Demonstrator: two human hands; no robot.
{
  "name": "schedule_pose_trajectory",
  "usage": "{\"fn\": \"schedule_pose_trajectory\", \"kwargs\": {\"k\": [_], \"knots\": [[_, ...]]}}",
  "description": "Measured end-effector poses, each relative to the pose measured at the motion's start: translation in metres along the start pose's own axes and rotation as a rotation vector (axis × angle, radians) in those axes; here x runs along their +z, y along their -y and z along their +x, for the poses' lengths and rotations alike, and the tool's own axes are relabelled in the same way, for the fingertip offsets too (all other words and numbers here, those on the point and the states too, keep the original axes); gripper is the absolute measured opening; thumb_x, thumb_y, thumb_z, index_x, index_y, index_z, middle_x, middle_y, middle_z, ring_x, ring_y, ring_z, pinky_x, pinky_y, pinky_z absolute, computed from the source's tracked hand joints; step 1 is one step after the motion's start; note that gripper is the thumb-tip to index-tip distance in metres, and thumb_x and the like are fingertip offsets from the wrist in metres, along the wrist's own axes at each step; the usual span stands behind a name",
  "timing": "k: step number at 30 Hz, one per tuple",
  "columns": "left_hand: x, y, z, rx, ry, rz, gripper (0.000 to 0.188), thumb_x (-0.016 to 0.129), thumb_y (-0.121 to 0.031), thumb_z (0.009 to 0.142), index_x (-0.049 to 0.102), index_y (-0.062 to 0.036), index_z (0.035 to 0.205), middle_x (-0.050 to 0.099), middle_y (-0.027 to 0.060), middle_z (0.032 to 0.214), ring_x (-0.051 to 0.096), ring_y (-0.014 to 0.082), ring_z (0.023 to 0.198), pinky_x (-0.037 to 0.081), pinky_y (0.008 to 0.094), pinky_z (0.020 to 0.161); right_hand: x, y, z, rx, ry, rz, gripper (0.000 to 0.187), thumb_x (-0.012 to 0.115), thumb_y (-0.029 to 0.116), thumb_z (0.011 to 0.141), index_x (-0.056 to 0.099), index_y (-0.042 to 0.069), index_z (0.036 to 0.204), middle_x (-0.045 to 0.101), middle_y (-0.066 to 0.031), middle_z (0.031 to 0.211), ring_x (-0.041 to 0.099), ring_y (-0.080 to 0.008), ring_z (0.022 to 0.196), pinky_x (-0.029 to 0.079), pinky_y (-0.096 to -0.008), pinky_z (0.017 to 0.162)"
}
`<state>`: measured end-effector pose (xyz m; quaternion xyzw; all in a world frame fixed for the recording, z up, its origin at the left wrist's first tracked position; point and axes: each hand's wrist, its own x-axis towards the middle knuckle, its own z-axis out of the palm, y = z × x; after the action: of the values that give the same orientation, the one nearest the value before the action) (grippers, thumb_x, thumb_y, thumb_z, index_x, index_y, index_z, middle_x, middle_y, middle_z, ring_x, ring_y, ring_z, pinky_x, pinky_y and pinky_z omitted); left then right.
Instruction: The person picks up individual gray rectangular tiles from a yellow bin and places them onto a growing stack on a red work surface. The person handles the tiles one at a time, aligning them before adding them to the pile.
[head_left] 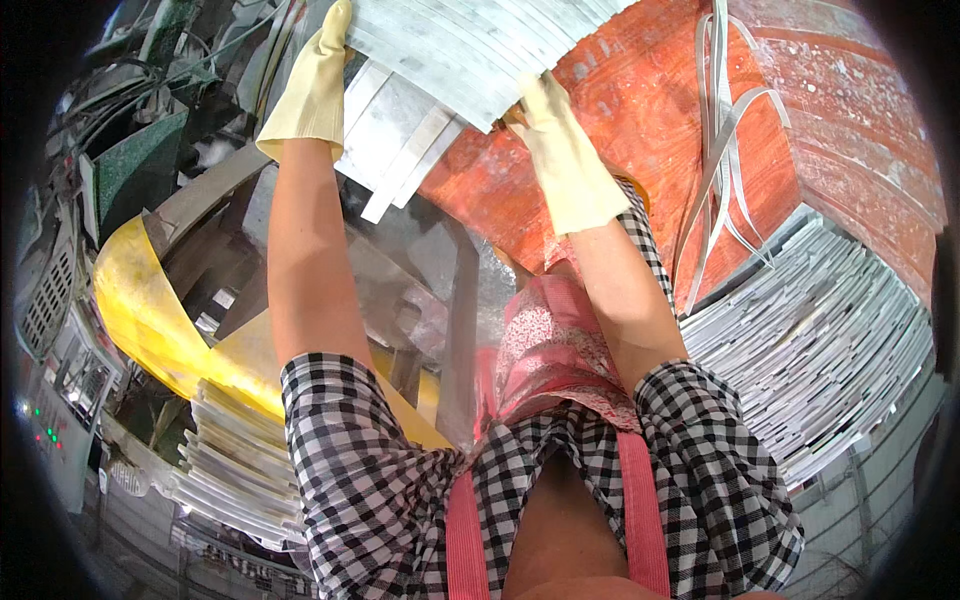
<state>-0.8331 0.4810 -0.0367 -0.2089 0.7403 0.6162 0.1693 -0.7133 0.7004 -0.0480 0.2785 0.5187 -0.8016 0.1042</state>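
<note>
Side by side, pale grey-white flat strips (470, 45) form a wide layer at the top of the head view. My left hand (318, 85), in a cream rubber glove, is closed at the layer's left edge, its fingers partly hidden. At the near right corner my right hand (555, 135), gloved the same way, grips the strips, with its fingertips out of sight at the edge. Below the layer, a few separate strips (412, 160) lie on a white metal surface (390, 120) between my forearms.
An orange-red worn surface (640, 90) spreads to the right, with loose curled bands (715, 150) on it. A dense stack of thin strips (810, 340) stands at right. Left are a curved yellow machine part (150, 300), stacked pale pieces (240, 450) and a panel with small lights (50, 435).
</note>
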Motion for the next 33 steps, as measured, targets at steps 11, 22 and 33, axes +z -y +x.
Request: {"fn": "schedule_pose_trajectory", "kwargs": {"k": [11,22,33], "knots": [[-0.001,0.008,0.002,0.022,-0.012,-0.012,0.061,0.055,-0.055,0.099,0.066,-0.0032,0.129,0.069,0.0034,0.117,0.061,0.0152,0.103,0.048,0.0316,0.084,0.004,0.005,-0.006,-0.041,0.017,-0.149,0.100,0.072,0.037,0.093,0.010,-0.004,0.159,0.028,-0.0209,0.160,0.036,-0.0289,0.147,0.022,-0.0451,0.124],[0.000,0.010,0.001,0.009,-0.027,-0.023,0.062,0.054,-0.056,0.100,0.065,-0.0031,0.130,0.069,0.0038,0.119,0.061,0.0158,0.105,0.048,0.0320,0.086,-0.030,0.015,0.060,0.127,-0.578,0.297,0.049,0.029,0.039,0.106,0.037,0.010,0.145,0.036,-0.0052,0.153,0.034,-0.0219,0.141,0.024,-0.0399,0.118],[0.001,0.010,-0.006,0.013,-0.045,-0.034,0.063,0.053,-0.057,0.100,0.064,-0.0030,0.131,0.068,0.0043,0.120,0.061,0.0164,0.107,0.048,0.0325,0.087,-0.043,-0.011,0.099,0.075,-0.705,0.415,0.040,0.052,0.047,0.093,0.063,0.015,0.115,0.065,0.0002,0.116,0.057,-0.0175,0.114,0.046,-0.0441,0.100]]}}
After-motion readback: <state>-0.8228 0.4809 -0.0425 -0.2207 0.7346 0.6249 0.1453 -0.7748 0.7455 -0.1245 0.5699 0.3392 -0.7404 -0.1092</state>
